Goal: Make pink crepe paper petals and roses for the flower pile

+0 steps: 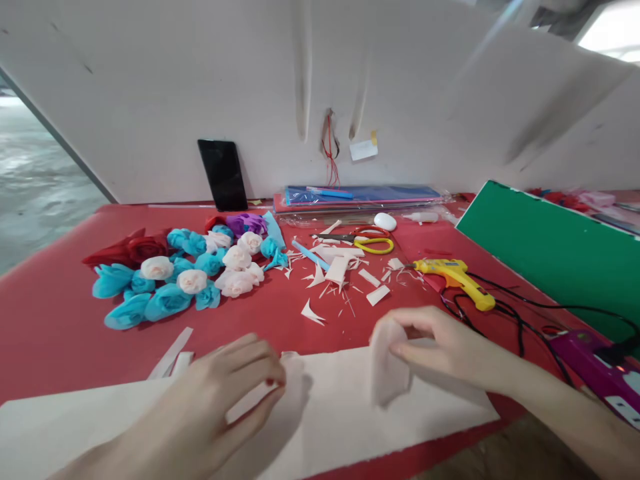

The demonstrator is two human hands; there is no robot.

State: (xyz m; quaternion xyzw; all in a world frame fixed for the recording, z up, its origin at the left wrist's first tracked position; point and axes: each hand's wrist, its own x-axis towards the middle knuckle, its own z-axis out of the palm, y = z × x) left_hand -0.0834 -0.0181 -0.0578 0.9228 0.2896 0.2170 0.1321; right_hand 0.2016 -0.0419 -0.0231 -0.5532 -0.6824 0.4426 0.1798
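My right hand [435,343] pinches a pale pink piece of paper with a rounded, petal-like edge [387,373], held upright just over a long pale paper sheet [340,413]. The piece is slightly blurred. Over the left part of that sheet is my left hand [235,393], its fingers curled and the thumb tip close to the index fingertip. Whether something small sits between those tips is hidden. Pale paper strips [175,357] lie beside the left hand. Beyond both hands are paper scraps [313,312] and scissors [367,239] with red and yellow handles.
Blue and pale pink paper flowers [193,280] and dark red ones [140,248] are bunched at left. A yellow glue gun [457,277] with black cable lies right, near a purple power strip [595,367] and green board [550,253]. A phone [223,175] leans on the wall.
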